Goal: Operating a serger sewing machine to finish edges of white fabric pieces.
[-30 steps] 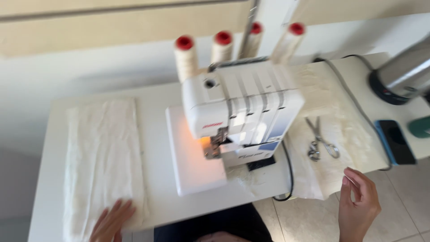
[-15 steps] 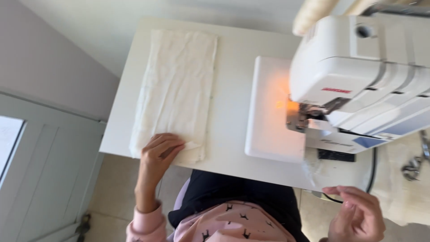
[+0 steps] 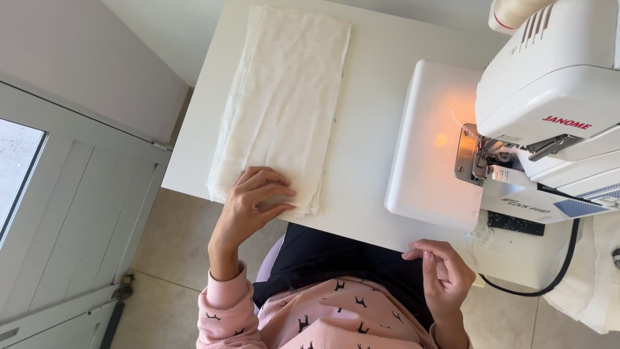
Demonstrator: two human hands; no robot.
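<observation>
Cloth: a stack of folded white cloth point(image 3: 284, 103) is seen in the head view, laid flat on the left part of the white table point(image 3: 368, 129), its long side running away from the person, its near end at the table's front edge.
Left hand: the left hand point(image 3: 253, 200) is laid on the near end of the cloth, palm down; the fingers point(image 3: 274, 192) are stretched rightward and pressed on the top layer, not closed around anything. The thumb is hidden under the hand.
Right hand: the right hand point(image 3: 442, 274) is held at the table's front edge, well apart from the cloth and just below the machine; the fingers are loosely curled with nothing seen between them.
Machine: a white sewing machine point(image 3: 516, 136) is stood on the right part of the table, well clear of the cloth, with bare tabletop between. Its lamp is lit, an orange glow being thrown on the bed beside the presser foot point(image 3: 481, 158).
Cable: a black cable point(image 3: 549, 274) is looped from under the machine over the table edge.
Spool: a cream thread spool point(image 3: 516, 11) is partly seen at the top edge, behind the machine.
More cloth: white fabric point(image 3: 591, 284) is hung at the far right, cut off by the frame.
Surroundings: a tiled floor point(image 3: 174, 258) and a pale panelled door point(image 3: 71, 213) are seen to the left.
</observation>
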